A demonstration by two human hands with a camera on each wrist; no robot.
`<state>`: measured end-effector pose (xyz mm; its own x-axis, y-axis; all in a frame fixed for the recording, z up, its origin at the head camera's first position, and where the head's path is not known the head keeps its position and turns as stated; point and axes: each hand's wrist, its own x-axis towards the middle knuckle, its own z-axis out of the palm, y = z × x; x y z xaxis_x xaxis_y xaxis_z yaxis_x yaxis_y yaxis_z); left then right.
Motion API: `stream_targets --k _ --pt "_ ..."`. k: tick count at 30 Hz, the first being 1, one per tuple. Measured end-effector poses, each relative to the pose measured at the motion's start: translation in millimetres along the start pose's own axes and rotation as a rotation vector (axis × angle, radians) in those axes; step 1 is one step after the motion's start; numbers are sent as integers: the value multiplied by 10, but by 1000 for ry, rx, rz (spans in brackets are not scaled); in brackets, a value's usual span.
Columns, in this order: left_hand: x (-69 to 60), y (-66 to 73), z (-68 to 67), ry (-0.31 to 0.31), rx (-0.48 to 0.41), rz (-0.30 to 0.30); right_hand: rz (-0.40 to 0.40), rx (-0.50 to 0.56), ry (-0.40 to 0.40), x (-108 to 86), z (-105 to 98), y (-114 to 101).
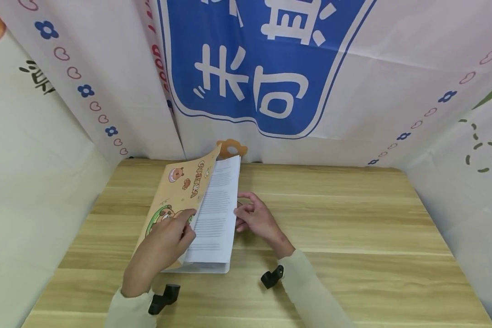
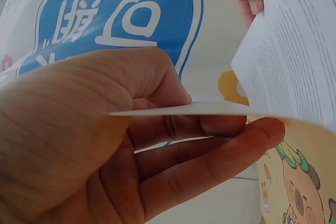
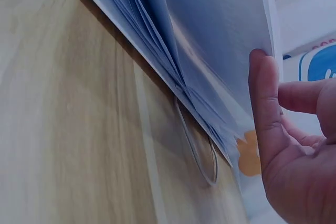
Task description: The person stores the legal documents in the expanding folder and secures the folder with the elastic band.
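A tan folder cover (image 1: pixel 168 191) with cartoon capybaras is lifted partway, tilted over printed white sheets (image 1: pixel 219 200). My left hand (image 1: pixel 164 241) grips the cover's free edge, thumb on one face and fingers on the other in the left wrist view. On the sheets' right side, my right hand (image 1: pixel 262 221) pinches their raised edge between thumb and fingers. Beneath them, the right wrist view shows pale layered pockets or sheets (image 3: pixel 144 30) and a thin elastic loop (image 3: pixel 212 183) hanging from the folder's edge. The folder's pale back (image 1: pixel 215 268) lies on the table.
The wood-grain table (image 1: pixel 332 218) extends right of the folder. A white printed curtain (image 1: pixel 365 109) with a blue panel hangs along the table's back edge, and pale cloth hangs at both sides. Each sleeve carries a black wrist mount (image 1: pixel 272 276).
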<state>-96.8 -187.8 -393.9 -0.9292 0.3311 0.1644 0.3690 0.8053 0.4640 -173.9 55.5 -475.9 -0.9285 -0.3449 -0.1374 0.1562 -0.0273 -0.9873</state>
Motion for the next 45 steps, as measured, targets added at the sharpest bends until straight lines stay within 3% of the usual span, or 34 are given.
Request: stream_targets --k 7,18,26,33,45 --pt "7 10 -6 -7 4 -15 -5 14 -2 22 98 -5" --pt "-8 21 -15 -16 12 -25 3 -48 -12 91 220 2" --pt "-4 13 -10 -5 26 -10 23 -168 31 153 301 -60" --pt "0 -2 -9 -11 31 -4 39 -250 23 182 393 -86" --pt "4 0 -1 -38 22 -22 50 -316 34 256 464 -61"
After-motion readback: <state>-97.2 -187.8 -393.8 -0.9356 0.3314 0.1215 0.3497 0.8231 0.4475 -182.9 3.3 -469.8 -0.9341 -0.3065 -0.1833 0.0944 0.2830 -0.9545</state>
